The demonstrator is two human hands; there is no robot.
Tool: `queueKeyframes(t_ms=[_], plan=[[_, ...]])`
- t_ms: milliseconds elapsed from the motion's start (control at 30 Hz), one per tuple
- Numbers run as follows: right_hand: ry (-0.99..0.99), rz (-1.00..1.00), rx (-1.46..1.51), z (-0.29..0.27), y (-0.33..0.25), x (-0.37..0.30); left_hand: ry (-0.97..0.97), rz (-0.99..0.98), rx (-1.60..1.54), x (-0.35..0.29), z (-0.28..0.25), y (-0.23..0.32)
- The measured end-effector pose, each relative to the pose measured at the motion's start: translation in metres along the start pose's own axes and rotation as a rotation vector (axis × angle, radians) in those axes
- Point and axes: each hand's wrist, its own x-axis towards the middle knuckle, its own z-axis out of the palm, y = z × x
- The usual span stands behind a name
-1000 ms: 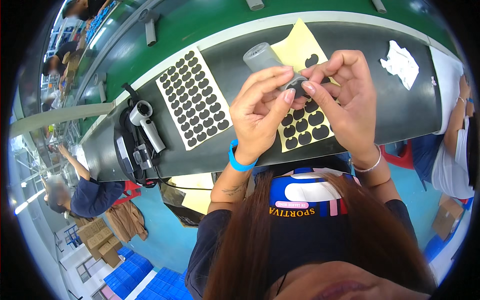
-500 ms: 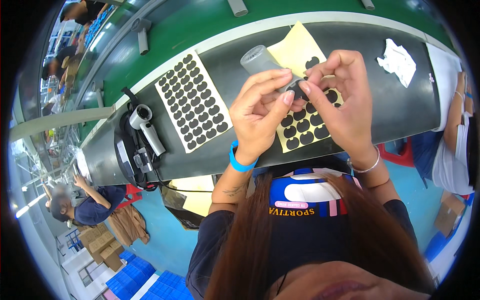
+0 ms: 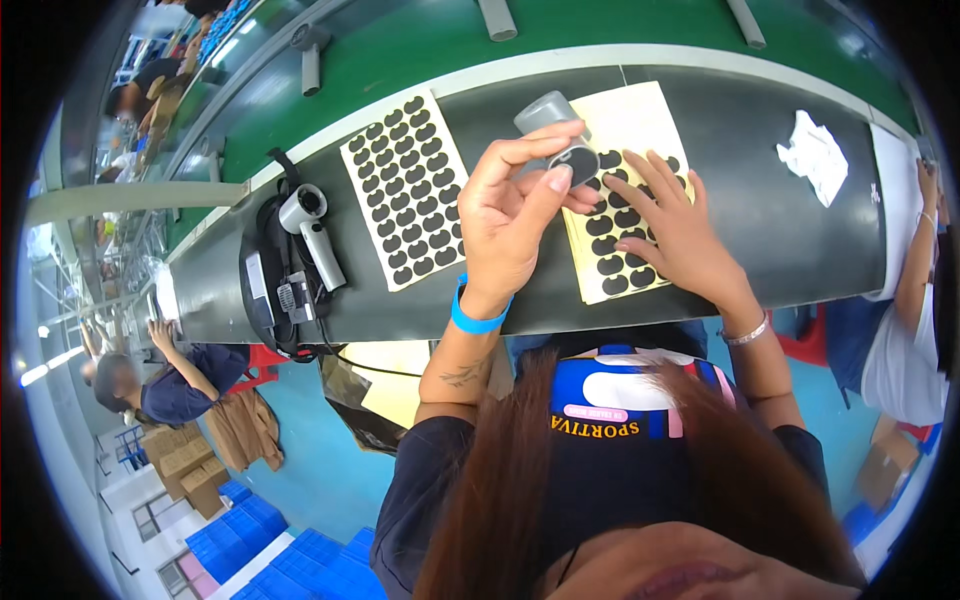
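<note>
My left hand (image 3: 508, 215) is closed around a grey hair dryer body (image 3: 548, 112), whose far end tilts away from me. A dark, rounded face with a black sticker (image 3: 578, 166) shows at its near end, beside my thumb. My right hand (image 3: 682, 232) lies with fingers spread on a pale yellow sheet (image 3: 632, 108) of black oval stickers. Its fingertips touch the rows of stickers, and I see nothing held in it. Part of the sheet is hidden under both hands.
Left of my hands lies another sticker sheet (image 3: 408, 190). Beyond it are a silver hair dryer (image 3: 318, 250) and a black strap with a cord. Crumpled white paper (image 3: 815, 158) rests at right. Grey dryer bodies (image 3: 497, 18) sit on the green belt. Co-workers sit on both sides.
My right hand has left the grey body and come down, spread, onto the sticker sheet. My left hand still holds the body, now turned so its dark end shows.
</note>
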Motion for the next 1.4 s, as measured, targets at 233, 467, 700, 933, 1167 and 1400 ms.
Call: queueKeyframes(t_ms=[233, 467, 700, 933, 1167, 1400], plan=[[-0.056, -0.012, -0.051, 0.006, 0.008, -0.003, 0.087, 0.027, 0.225, 0.037, -0.043, 0.035], [-0.094, 0.017, -0.018, 0.003, 0.005, -0.002, 0.119, 0.210, 0.309, 0.104, -0.073, 0.068], [-0.113, 0.021, -0.022, 0.000, 0.003, 0.002, 0.039, 0.216, 0.278, 0.121, -0.073, 0.076], [-0.165, 0.039, -0.030, 0.005, 0.012, 0.007, 0.019, 0.292, 0.450, 0.131, -0.079, 0.064], [-0.167, 0.049, -0.064, 0.007, 0.017, 0.011, 0.079, 0.488, 0.599, 0.162, -0.109, 0.047], [-0.175, 0.042, -0.092, 0.006, 0.018, 0.020, 0.199, 0.356, 0.611, 0.222, -0.256, -0.004]])
